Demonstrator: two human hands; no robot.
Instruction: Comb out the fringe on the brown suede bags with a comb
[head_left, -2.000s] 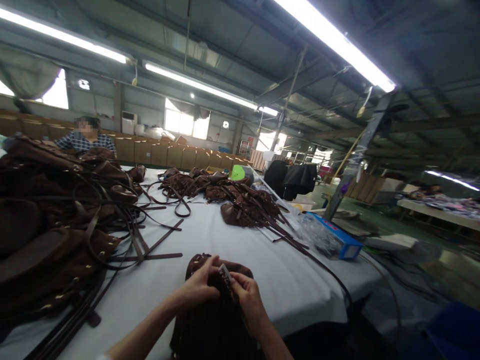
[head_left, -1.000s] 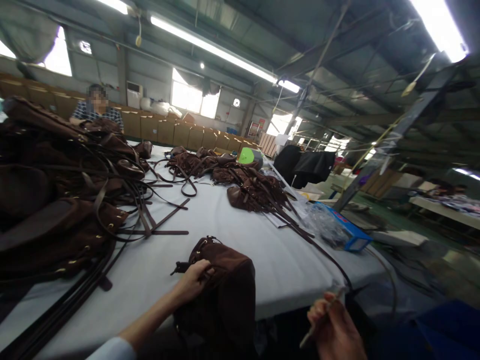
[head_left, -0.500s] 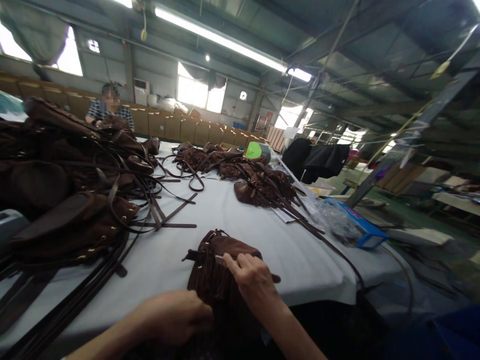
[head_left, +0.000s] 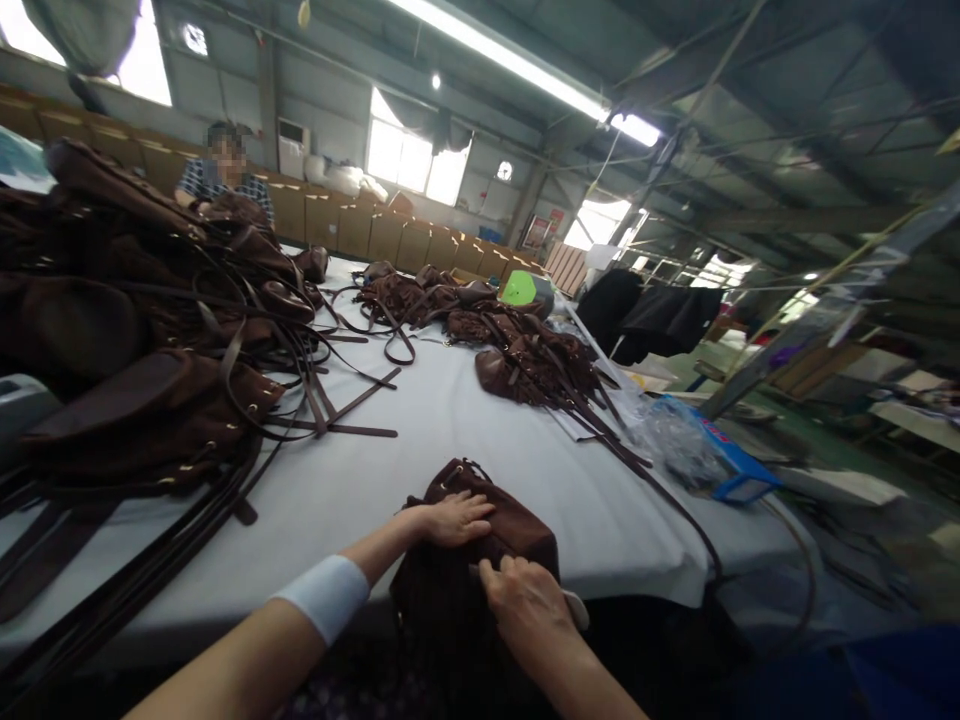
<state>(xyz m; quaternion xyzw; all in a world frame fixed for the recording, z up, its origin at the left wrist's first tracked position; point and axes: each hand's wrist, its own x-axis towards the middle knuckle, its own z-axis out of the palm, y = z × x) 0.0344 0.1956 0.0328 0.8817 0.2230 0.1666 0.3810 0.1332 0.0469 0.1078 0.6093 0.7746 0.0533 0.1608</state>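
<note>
A dark brown bag [head_left: 517, 525] with gold eyelets and a drawstring top lies at the near edge of the table, its lower part hanging into shadow. My left hand [head_left: 457, 518] rests flat on its upper side, fingers stretched out. Close by on the right, my right hand [head_left: 529, 605] is closed against the bag's front. A small tip shows at its fingertips and a pale rounded end sticks out beside the palm; what this thing is I cannot make out. A white band [head_left: 328, 595] wraps my left forearm.
Brown bags with long straps are heaped on the left [head_left: 142, 400]; a second pile of bags [head_left: 525, 350] lies farther back. A blue box [head_left: 739, 465] and clear plastic [head_left: 675, 450] sit at the right edge. Across the table is another person [head_left: 225, 180].
My left hand has moved from the near side up onto the bag and opened flat. My right hand has shifted slightly right and down. The bag's top now faces up more.
</note>
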